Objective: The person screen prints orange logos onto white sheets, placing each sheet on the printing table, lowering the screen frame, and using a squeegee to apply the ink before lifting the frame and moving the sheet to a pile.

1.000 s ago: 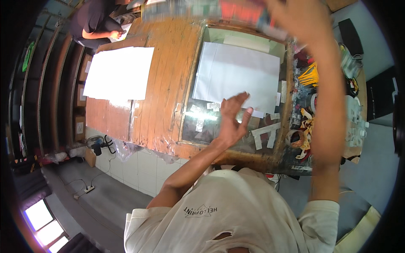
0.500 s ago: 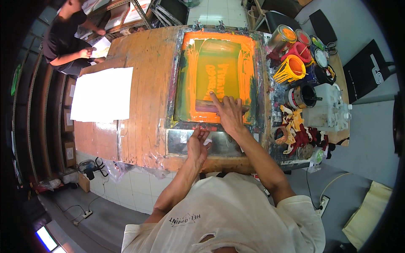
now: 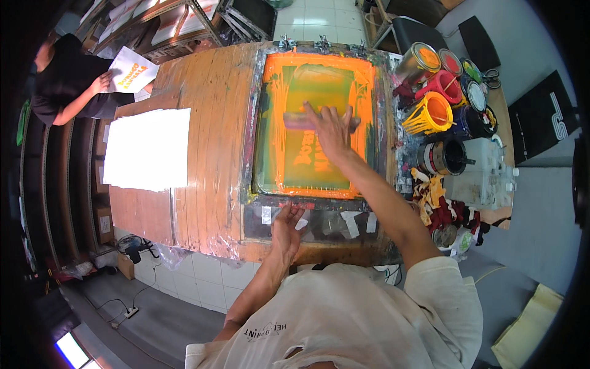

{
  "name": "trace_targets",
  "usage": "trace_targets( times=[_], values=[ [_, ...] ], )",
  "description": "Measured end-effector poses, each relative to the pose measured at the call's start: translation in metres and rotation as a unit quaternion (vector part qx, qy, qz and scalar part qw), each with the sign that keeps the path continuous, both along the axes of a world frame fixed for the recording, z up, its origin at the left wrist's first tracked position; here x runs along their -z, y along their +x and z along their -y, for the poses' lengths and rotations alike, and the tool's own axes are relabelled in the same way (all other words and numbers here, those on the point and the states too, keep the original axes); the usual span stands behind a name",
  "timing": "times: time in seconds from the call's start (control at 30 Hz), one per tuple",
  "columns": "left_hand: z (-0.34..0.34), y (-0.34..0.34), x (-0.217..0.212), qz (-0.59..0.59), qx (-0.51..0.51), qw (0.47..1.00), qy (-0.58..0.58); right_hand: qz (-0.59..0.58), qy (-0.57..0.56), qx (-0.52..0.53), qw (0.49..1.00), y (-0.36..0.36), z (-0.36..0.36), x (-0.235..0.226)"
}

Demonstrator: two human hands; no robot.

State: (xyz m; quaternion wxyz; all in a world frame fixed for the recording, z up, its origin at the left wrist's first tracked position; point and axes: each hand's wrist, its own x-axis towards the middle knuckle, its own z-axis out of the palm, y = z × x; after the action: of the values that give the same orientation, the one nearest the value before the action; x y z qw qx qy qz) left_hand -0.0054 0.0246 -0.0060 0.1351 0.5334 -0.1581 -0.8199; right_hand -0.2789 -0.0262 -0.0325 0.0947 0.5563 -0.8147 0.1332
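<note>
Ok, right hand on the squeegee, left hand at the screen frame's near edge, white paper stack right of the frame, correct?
Not quite: in the head view, the white paper stack lies left of the screen frame. The right hand is on the squeegee and the left hand at the frame's near edge, as you said.

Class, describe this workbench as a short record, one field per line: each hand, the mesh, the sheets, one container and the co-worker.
Right hand: holding a blurred squeegee on the mesh
Left hand: fingertips at the near edge of the screen frame; grip unclear
Mesh: streaked with orange ink
White sheets: stacked on the wooden table, left of the screen frame
Yellow container: right of the screen frame, drips outside
Co-worker's hand: holding an orange-printed sheet
</note>
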Motion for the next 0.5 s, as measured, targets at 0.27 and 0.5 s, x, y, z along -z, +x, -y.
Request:
trace_targets(
  times=[0.27,0.5],
  values=[
    [0.003,-0.002,-0.006,0.035,-0.008,0.999,0.017,0.018,0.055,-0.001,0.998,-0.099,0.087,-0.009],
    [0.004,0.005,-0.001,0.016,0.000,0.999,0.029,-0.022,0.025,-0.001,0.999,-0.094,0.094,-0.015]
  ],
)
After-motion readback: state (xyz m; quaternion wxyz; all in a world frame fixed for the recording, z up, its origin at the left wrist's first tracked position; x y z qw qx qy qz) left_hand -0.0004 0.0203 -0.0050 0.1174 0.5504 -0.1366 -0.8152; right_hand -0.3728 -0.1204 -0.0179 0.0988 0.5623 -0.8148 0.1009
